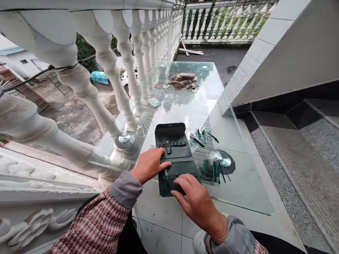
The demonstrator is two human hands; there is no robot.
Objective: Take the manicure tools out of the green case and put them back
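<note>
A dark green case [174, 148] lies unfolded on the glass table, with rows of elastic loops on both panels and a snap on a small tab. My left hand [149, 164] grips its left edge, thumb lying over the lower panel. Close to that thumb, a thin light-coloured item [166, 173] shows in a loop. Over the lower panel hovers or rests my right hand [194, 201], fingers curved, thumb apart, nothing visible between them. Right of the case are a pile of green-handled grooming tools [215, 169] and, farther back, a second cluster of small tools and clippers [200, 135].
The glass table top [238, 190] stands on round metal-capped legs, one cap [124, 137] at left. A crumpled brown cloth [182, 81] and a small card [154, 102] lie toward the far end. White balusters [106, 67] line the left; stone steps [299, 148] rise at right.
</note>
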